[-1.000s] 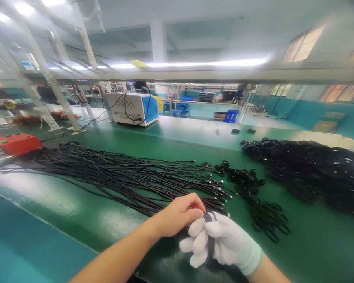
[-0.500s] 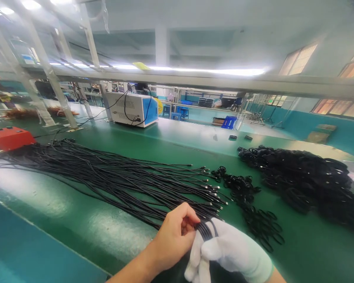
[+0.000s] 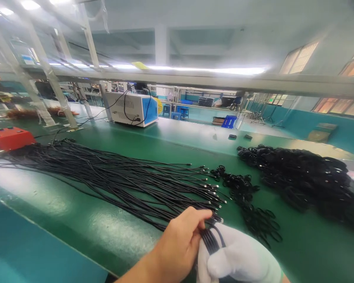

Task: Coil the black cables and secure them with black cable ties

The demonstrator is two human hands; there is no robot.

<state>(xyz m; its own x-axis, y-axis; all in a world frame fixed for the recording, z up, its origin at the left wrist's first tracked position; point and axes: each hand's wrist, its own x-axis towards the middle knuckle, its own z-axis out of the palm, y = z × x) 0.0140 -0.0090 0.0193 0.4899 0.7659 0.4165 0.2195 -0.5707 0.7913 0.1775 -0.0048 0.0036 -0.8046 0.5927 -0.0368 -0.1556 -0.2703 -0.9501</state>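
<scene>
At the bench's front edge a black cable point(image 3: 210, 241) is wound into a small coil of several turns. My right hand point(image 3: 238, 257), in a white glove, is closed around the coil with its thumb pressed over the turns. My bare left hand point(image 3: 179, 239) is closed at the coil's left side; its index finger reaches across the top, and its other fingertips are partly hidden. Just beyond my hands, many long black cables point(image 3: 115, 177) lie side by side, their metal plugs toward the right.
Black loops point(image 3: 262, 224) lie in a loose strip to the right, and a large pile of coiled cables point(image 3: 301, 173) sits farther right. A red box with buttons point(image 3: 10, 138) is at the left. Behind stands a white-and-blue machine point(image 3: 132, 109) beneath a metal shelf rail.
Both hands have moved slightly right and down with the coil. My left index finger has stretched out over the coil, where its fingers were curled before.
</scene>
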